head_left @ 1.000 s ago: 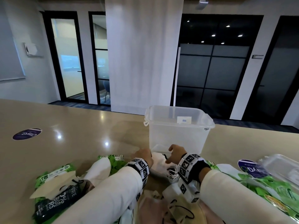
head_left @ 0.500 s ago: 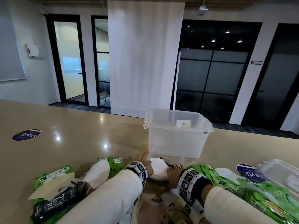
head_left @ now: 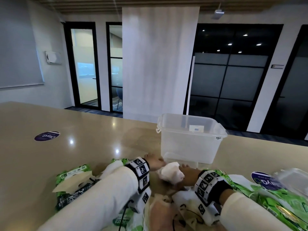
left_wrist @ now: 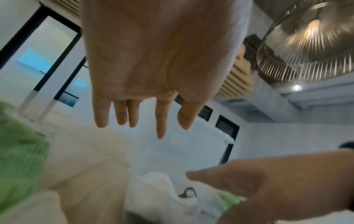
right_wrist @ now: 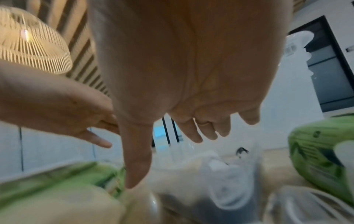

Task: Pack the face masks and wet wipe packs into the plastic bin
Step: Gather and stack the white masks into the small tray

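Both grips spread: left hand (head_left: 154,162) and right hand (head_left: 187,172) flank a white mask (head_left: 171,172), light and floppy; best pinched by its edges.

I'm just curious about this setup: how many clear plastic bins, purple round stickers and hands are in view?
Clear plastic bin: 1
Purple round stickers: 2
Hands, left hand and right hand: 2
Total: 5

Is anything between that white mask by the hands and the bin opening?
Only the bin's near wall: the white mask lies on the table just before it, between both hands, and must be lifted over the rim. The bin is open-topped.
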A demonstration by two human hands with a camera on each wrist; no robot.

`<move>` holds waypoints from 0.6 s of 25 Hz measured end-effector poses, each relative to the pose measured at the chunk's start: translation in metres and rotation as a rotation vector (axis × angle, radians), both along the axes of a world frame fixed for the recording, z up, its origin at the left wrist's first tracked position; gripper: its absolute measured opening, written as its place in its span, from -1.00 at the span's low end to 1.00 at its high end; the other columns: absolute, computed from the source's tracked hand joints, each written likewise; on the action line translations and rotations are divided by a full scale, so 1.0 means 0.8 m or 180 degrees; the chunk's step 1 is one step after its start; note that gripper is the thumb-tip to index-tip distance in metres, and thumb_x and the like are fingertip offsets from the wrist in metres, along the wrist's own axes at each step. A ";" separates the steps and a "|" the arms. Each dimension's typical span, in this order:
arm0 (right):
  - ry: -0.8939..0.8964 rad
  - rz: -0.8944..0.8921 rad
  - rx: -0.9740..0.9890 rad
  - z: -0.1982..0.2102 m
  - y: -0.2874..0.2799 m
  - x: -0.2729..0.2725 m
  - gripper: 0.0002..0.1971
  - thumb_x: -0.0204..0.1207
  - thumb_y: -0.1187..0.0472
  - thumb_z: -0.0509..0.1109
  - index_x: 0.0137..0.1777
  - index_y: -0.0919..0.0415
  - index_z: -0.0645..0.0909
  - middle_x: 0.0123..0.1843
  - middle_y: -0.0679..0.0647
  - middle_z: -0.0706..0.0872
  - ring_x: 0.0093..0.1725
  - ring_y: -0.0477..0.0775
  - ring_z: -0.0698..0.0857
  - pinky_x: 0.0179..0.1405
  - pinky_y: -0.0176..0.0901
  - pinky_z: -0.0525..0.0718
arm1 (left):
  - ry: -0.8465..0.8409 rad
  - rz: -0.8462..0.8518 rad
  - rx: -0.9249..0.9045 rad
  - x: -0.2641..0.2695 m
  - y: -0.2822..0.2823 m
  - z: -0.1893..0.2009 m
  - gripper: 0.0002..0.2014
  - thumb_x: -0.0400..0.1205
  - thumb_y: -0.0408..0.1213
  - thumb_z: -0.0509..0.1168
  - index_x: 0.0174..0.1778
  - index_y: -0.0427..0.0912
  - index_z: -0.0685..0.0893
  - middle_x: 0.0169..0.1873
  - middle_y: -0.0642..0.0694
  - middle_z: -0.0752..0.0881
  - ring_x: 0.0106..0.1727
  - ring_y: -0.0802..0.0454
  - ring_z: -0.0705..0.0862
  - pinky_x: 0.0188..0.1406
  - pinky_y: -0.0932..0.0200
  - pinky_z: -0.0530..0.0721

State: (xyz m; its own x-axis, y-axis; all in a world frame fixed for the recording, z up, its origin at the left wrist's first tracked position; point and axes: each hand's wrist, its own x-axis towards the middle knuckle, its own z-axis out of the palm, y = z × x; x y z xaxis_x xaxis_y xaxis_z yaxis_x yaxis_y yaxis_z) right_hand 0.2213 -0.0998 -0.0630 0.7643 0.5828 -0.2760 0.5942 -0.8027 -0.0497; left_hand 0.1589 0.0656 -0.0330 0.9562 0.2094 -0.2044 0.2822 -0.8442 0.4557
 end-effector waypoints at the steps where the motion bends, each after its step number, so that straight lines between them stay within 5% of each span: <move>1: 0.0242 0.0074 0.0161 0.016 -0.005 -0.008 0.02 0.33 -0.30 0.41 0.67 0.17 0.08 0.63 0.18 0.24 0.62 0.19 0.22 0.60 0.08 0.18 | -0.0233 0.0042 -0.0250 -0.011 0.007 0.015 -0.63 0.70 -0.08 0.19 0.37 -0.13 0.63 0.44 -0.20 0.56 0.45 -0.16 0.50 0.39 0.11 0.40; 4: 0.0735 0.0140 0.0299 0.058 -0.033 -0.044 0.09 0.29 -0.46 0.35 0.68 0.14 0.07 0.69 0.13 0.15 0.65 0.10 0.19 0.59 -0.09 0.16 | -0.0606 0.0366 -0.0321 -0.043 0.047 0.047 -0.72 0.66 -0.20 0.28 0.25 -0.21 0.67 0.25 -0.18 0.70 0.26 -0.12 0.64 0.12 0.22 0.52; 8: 0.0686 0.0483 0.0223 0.079 -0.076 -0.102 -0.13 0.48 -0.31 0.28 0.68 0.09 0.09 0.70 0.03 0.13 0.65 0.03 0.16 0.58 -0.15 0.14 | 0.0143 0.0500 0.0923 -0.091 0.089 0.058 -0.39 0.60 0.05 0.33 0.51 -0.15 0.38 0.41 -0.21 0.53 0.37 -0.19 0.55 0.28 0.08 0.52; 13: 0.0555 0.0551 0.0816 0.064 -0.126 -0.148 0.05 0.14 -0.60 0.14 0.62 -0.06 0.24 0.64 -0.09 0.27 0.61 -0.07 0.25 0.54 -0.20 0.24 | 0.0465 0.0501 0.0759 -0.122 0.114 0.024 -0.08 0.49 0.10 0.46 0.65 -0.10 0.12 0.56 -0.18 0.38 0.47 -0.18 0.46 0.37 0.02 0.52; 15: 0.0305 0.0500 0.1267 0.053 -0.138 -0.162 -0.24 0.37 -0.39 0.30 0.53 -0.06 0.39 0.54 -0.12 0.40 0.51 -0.11 0.38 0.36 -0.34 0.34 | 0.0490 0.0573 0.0705 -0.132 0.121 0.012 -0.06 0.47 0.06 0.49 0.66 -0.11 0.11 0.54 -0.19 0.40 0.46 -0.17 0.48 0.35 0.06 0.53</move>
